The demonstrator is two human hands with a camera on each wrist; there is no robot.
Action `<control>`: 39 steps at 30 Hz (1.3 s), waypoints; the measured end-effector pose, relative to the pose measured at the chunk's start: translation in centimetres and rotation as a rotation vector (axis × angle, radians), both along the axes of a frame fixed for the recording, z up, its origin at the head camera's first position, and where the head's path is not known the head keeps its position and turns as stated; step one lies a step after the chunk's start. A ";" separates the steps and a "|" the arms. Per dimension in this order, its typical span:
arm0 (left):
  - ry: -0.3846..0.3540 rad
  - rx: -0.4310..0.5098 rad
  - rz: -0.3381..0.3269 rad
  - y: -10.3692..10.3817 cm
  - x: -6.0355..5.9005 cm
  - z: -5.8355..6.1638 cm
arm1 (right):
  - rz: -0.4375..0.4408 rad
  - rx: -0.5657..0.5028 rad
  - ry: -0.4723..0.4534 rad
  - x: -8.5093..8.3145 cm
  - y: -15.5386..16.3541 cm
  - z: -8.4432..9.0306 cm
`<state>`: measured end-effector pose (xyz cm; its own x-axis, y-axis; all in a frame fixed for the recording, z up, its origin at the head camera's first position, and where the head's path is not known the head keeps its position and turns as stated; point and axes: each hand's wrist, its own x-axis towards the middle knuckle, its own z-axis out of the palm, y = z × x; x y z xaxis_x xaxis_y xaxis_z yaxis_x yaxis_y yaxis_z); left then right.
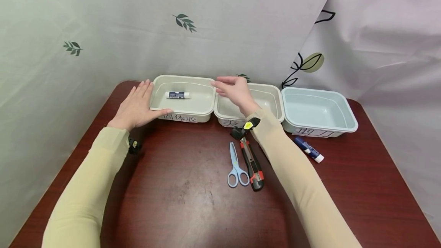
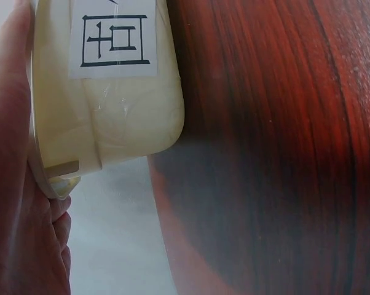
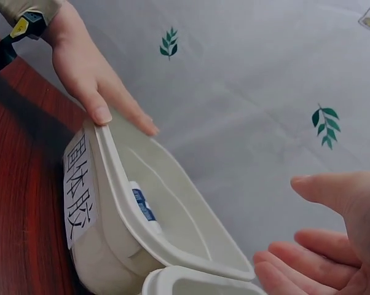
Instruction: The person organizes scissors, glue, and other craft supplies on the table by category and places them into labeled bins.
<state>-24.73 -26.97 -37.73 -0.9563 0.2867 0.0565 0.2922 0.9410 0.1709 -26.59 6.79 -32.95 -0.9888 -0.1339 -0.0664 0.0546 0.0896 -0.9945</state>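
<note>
Beneath a cream rectangular plastic box labelled 固体胶 [image 1: 203, 87], a dark red wood-grain table [image 1: 165, 186] is spread. On the near side of that box and to its right, a beige-sleeved right arm [image 1: 299, 175] is stretched over the tabletop. Just beside the box's right end, a second cream plastic box [image 1: 267, 95] is set, and farther right a pale blue plastic box [image 1: 317, 114] is placed.

Neither hand is clenched. The left hand [image 1: 136, 106] is laid straight-fingered along the labelled box's left end, its thumb rested on the front rim. The right hand [image 1: 236, 91] is held by the right end with nothing grasped; whether the rim is touched cannot be told.

Nearer than the box and to its right lie a red-and-black utility knife [image 1: 252, 163] and light blue scissors [image 1: 236, 170]. A blue-and-white glue stick [image 1: 177, 95] is contained inside it; another blue-and-white stick [image 1: 308, 149] is left far to its right.

Were the labelled box pushed rightward, its neighbour could be shoved along, and the contained stick could be set rolling by a jolt. By a lowered sleeve, the knife could be swept aside.
</note>
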 end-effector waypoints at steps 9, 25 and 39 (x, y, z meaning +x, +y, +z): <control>-0.010 -0.004 0.003 0.1 0.1 0.1 | 0.008 -0.040 0.061 0.9 1.4 0.9; -0.022 0.001 0.000 0.2 0.1 0.2 | 0.006 -0.015 0.133 3.0 4.9 2.1; -0.022 0.008 0.004 0.2 0.1 0.2 | 0.018 0.252 0.175 6.2 9.4 1.4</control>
